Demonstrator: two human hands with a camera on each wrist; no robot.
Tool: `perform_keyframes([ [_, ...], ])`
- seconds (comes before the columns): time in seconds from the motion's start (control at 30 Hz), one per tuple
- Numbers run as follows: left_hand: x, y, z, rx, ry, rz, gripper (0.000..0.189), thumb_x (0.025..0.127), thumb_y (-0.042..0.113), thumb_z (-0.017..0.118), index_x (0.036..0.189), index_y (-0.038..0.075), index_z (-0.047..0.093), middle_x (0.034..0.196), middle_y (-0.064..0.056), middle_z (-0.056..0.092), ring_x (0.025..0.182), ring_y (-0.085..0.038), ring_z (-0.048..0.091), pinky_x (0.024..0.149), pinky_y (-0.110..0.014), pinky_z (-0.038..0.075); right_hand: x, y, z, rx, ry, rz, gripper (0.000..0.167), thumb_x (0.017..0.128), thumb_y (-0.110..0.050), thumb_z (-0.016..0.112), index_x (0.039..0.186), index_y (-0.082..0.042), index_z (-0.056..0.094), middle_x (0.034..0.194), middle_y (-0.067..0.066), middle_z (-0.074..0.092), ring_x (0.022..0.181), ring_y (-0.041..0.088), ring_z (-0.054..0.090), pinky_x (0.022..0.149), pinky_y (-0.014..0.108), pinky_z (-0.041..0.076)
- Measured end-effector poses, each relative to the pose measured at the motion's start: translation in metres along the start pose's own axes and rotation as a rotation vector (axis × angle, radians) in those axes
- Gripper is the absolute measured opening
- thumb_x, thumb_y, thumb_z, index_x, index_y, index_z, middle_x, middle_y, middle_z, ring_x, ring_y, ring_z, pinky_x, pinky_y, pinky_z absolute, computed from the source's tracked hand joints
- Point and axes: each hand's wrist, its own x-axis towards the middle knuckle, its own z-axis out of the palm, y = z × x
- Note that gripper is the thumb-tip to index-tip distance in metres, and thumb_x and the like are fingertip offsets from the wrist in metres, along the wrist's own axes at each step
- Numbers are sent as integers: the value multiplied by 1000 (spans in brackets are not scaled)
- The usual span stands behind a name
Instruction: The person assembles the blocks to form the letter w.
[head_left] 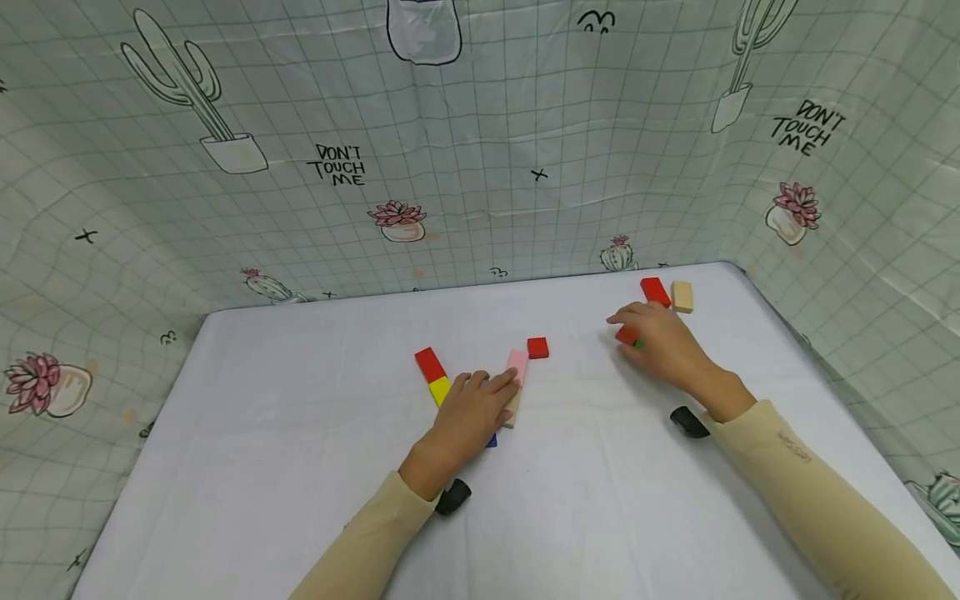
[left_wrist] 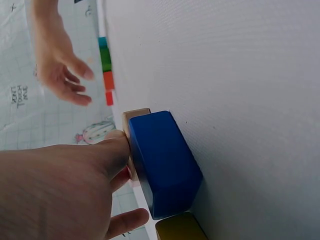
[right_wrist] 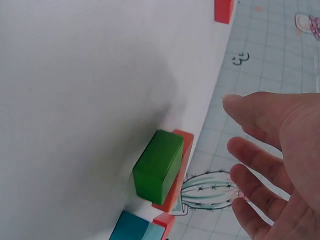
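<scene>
So the left hand [head_left: 468, 418] is down among some blocks on the white worktop [head_left: 300, 450], grip loose, fingertips resting on the pink block [head_left: 517, 362]. A wooden block [head_left: 512, 413] lies at the near end of that one. The blue block [left_wrist: 162, 162] is by the thumb, and at its other end there's the yellow block [head_left: 439, 390], then a red block [head_left: 430, 364] end to end with it. A small red square [head_left: 537, 348] sits just beside the far end of the pink piece.

Right hand [head_left: 666, 348]: grip is spread, fingers apart, hovering over the green block [right_wrist: 159, 167] and the orange block [right_wrist: 174, 195] right next to it. Teal block [right_wrist: 129, 227] is near those two. Further back are another red block [head_left: 656, 291] and a beige block [head_left: 682, 297], side by side.
</scene>
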Motion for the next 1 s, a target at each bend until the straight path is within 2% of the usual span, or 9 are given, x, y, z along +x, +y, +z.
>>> perform_keyframes([
  [0.17,0,0,0,13,2,5,53,106,35,64,156,19,55,163,3,49,138,-25,53,118,-44,41,-6,7,-1,4,31,14,39,88,-2,82,126,5,72,126,24,70,123,46,60,108,65,44],
  [0.43,-1,0,-1,8,2,5,53,106,35,64,156,19,55,163,3,49,139,-25,53,119,-44,41,-12,19,-1,-4,21,71,49,86,-4,83,131,8,68,132,27,66,128,47,56,109,65,42],
  [1.0,0,0,0,7,-2,-7,54,106,36,64,156,20,55,164,4,48,138,-25,53,118,-43,41,-16,30,3,-75,51,108,51,87,-15,85,129,8,66,132,30,64,117,51,57,96,64,47],
])
